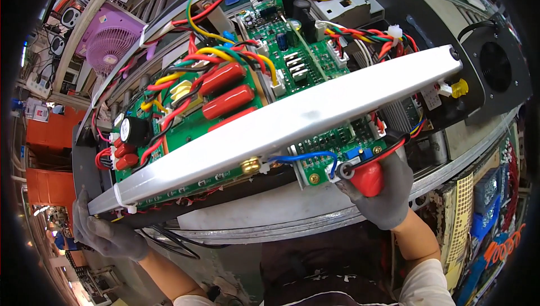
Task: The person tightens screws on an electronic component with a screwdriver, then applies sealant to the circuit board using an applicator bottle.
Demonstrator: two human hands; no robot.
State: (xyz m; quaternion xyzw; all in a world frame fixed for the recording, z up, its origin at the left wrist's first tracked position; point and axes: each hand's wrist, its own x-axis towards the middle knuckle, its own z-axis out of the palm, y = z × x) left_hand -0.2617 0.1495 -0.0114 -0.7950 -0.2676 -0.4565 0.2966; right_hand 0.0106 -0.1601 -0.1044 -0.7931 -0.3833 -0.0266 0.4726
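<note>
An open electronics chassis lies in front of me, with green circuit boards [292, 53], red capacitors [225, 89] and bundles of coloured wires. A long silver metal bar [292, 120] runs diagonally across it. My left hand [104, 233], in a grey glove, grips the chassis's lower left corner by the bar's end. My right hand [382, 191], also gloved, is closed around a red-handled tool [365, 178] whose tip sits at the lower board edge, near a brass screw [314, 178] and blue and red wires.
A black cooling fan [495, 67] is mounted at the chassis's right end, beside a yellow connector [459, 87]. A small purple desk fan [109, 39] stands at the upper left. Shelves of parts and orange bins line the left; blue crates sit at lower right.
</note>
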